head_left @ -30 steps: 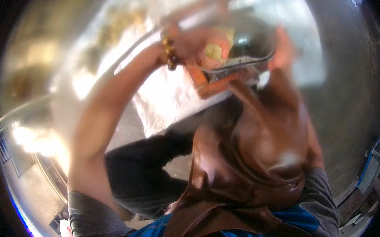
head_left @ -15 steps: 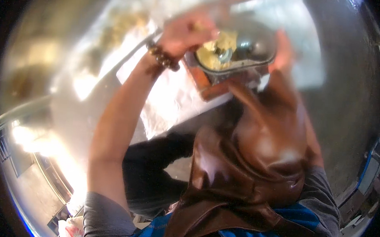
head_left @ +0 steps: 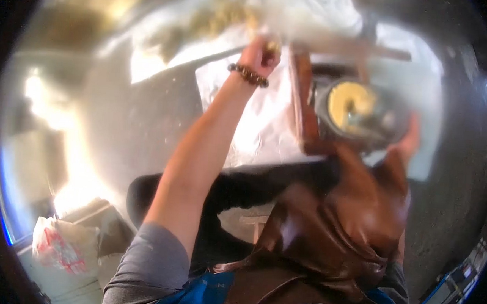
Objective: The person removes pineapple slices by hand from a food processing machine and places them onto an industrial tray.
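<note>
My left hand (head_left: 261, 55), with a dark beaded bracelet on its wrist, is closed with a small yellowish piece (head_left: 271, 46) at its fingers. It is above white paper (head_left: 262, 114), left of a brown wooden frame (head_left: 303, 94). A round metal pan (head_left: 329, 113) with yellow material (head_left: 344, 102) inside stands right of the frame's near side. Against the pan's right edge, my right hand (head_left: 408, 141) grips it, its fingers blurred. What the yellow material is, I cannot make out.
A brown leather apron (head_left: 327, 239) covers my lap, over dark trousers (head_left: 213, 205). Blurred yellowish pieces (head_left: 223, 19) lie on white sheeting at the back. A long bar (head_left: 364, 48) crosses behind the pan. A plastic bag (head_left: 62, 244) stands at lower left.
The view has shifted, so the pan and frame appear farther right and lower. My left hand has moved away from the pan toward the left; my right hand stays at the pan's right edge.
</note>
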`<state>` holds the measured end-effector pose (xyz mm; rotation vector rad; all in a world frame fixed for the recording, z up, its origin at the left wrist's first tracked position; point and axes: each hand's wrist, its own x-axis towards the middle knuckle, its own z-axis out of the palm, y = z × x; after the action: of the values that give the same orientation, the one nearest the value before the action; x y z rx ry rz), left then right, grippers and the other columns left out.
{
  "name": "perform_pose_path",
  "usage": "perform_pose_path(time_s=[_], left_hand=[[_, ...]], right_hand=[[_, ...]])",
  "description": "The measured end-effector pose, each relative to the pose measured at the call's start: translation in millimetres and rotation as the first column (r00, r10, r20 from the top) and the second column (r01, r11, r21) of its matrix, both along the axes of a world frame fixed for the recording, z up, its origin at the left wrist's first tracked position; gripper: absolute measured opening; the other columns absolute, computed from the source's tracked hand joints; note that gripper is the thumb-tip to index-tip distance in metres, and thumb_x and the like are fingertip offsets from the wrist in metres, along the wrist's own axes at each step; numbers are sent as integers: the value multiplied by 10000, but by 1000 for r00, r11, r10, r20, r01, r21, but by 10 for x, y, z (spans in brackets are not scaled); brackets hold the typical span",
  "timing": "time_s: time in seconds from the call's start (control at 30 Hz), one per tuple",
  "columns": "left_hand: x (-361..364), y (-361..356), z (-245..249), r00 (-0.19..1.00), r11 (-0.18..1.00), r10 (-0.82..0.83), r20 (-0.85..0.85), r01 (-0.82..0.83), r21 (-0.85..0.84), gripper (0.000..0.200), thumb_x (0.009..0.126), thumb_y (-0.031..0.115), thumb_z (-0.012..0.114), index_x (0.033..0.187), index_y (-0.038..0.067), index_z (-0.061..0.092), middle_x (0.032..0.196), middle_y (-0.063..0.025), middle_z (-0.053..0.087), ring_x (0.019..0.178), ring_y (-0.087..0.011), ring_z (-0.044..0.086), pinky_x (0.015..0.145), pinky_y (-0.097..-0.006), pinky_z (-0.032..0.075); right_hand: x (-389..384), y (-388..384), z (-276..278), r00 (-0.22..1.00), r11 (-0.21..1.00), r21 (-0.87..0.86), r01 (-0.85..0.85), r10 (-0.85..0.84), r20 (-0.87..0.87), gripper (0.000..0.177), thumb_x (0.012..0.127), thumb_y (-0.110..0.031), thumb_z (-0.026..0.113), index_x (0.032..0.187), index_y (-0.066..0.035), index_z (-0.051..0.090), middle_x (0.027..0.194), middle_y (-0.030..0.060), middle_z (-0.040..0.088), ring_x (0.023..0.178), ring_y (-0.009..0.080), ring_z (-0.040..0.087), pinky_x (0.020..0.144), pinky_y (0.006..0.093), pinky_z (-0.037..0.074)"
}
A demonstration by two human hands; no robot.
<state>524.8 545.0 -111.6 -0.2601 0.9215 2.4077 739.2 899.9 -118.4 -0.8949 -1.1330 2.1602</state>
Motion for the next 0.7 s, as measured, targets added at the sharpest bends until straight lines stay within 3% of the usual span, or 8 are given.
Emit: perform_pose_path(time_s=[0.03, 0.3, 0.37, 0.5, 0.57, 0.6, 0.7], left_hand=[[-42, -90, -124, 991, 995, 90, 104, -86, -45, 123, 844, 156, 574, 811, 70, 493, 698, -22, 463, 555, -131, 400, 436, -228, 292], [-490, -343, -1059, 900, 930, 362, 242, -333, -155, 132, 858, 157, 555, 805, 41, 523, 727, -49, 566, 529, -154, 469, 433, -242, 358], [-679, -434, -1216, 924, 945, 315, 219, -284, -161, 165, 870, 176, 536, 837, 15, 540, 743, -55, 586, 521, -146, 483, 414, -231, 355], [-1156, -517, -1350, 864, 919, 394, 312, -374, -125, 304, 900, 259, 460, 936, -30, 548, 864, -149, 629, 542, -135, 517, 431, -221, 421], [-1320, -519, -1343, 827, 879, 461, 322, -476, -35, 327, 903, 273, 436, 960, -34, 536, 916, -188, 629, 632, -195, 588, 441, -238, 442], [-1366, -500, -1302, 823, 857, 487, 293, -515, 24, 296, 900, 251, 437, 947, -25, 532, 887, -176, 625, 742, -277, 630, 482, -264, 498], [-1535, -440, -1268, 827, 864, 472, 306, -503, 28, 347, 919, 333, 506, 921, -13, 536, 870, -165, 620, 799, -330, 635, 555, -316, 561]], right_hand=[[1, -14, 56, 1000, 1000, -13, 5, -4, 17, 924, 731, -547, 682, 1336, 97, 410, 1354, 206, 457, 1266, 279, 427, 1084, 398, 308], [365, 292, 176, 984, 997, 74, 36, -49, 173, 708, 852, -444, 559, 1336, 58, 438, 1319, 165, 493, 1207, 243, 471, 1036, 365, 349], [426, 357, 181, 973, 994, 91, 60, -78, 219, 656, 882, -418, 529, 1336, 48, 445, 1310, 155, 502, 1192, 234, 481, 1024, 356, 359], [376, 308, 312, 929, 981, 107, 159, -186, 319, 558, 942, -366, 467, 1336, 29, 458, 1292, 135, 520, 1163, 216, 503, 1001, 339, 379], [337, 247, 383, 904, 972, 117, 206, -234, 358, 512, 972, -340, 437, 1336, 19, 465, 1284, 124, 529, 1148, 207, 514, 989, 331, 389], [348, 247, 407, 891, 967, 121, 225, -254, 375, 490, 987, -327, 421, 1336, 14, 469, 1279, 119, 534, 1140, 203, 519, 983, 327, 394], [466, 360, 332, 887, 964, 147, 220, -261, 381, 489, 998, -323, 412, 1356, 9, 445, 1303, 115, 517, 1153, 204, 513, 988, 323, 388]])
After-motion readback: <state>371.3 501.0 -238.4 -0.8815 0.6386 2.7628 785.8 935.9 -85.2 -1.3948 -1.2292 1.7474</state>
